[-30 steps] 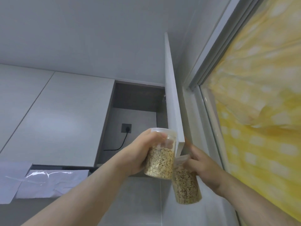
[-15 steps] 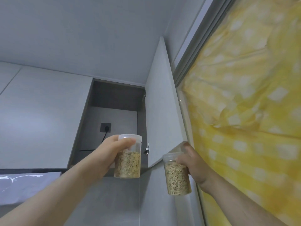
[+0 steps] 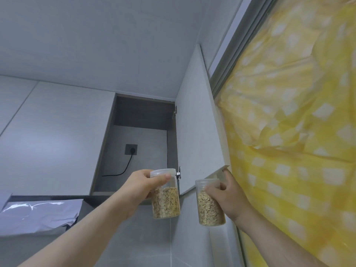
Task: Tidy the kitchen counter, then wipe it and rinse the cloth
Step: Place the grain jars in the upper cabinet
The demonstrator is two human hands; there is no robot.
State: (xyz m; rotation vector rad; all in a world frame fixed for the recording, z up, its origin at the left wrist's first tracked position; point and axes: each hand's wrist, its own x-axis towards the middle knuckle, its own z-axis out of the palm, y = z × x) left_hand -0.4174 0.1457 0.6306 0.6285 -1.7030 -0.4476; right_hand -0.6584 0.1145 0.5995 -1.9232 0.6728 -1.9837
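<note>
I look up at an open wall cabinet (image 3: pixel 134 151). My left hand (image 3: pixel 138 189) grips a clear plastic jar of oat flakes (image 3: pixel 166 201) near its lid, just below the cabinet's opening. My right hand (image 3: pixel 225 199) holds a second clear jar of grain (image 3: pixel 209 207), while one raised finger touches the bottom corner of the white cabinet door (image 3: pixel 198 132), which stands swung wide to the right.
Inside the cabinet a dark wall socket (image 3: pixel 131 149) has a black cable plugged in. Closed white cabinet fronts (image 3: pixel 48 135) lie to the left, crinkled plastic sheeting (image 3: pixel 38 214) below them. A yellow checked curtain (image 3: pixel 298 132) fills the right side.
The cabinet door has swung further open to the right under my right hand. Both jars stay in my hands, the left one now below the opening.
</note>
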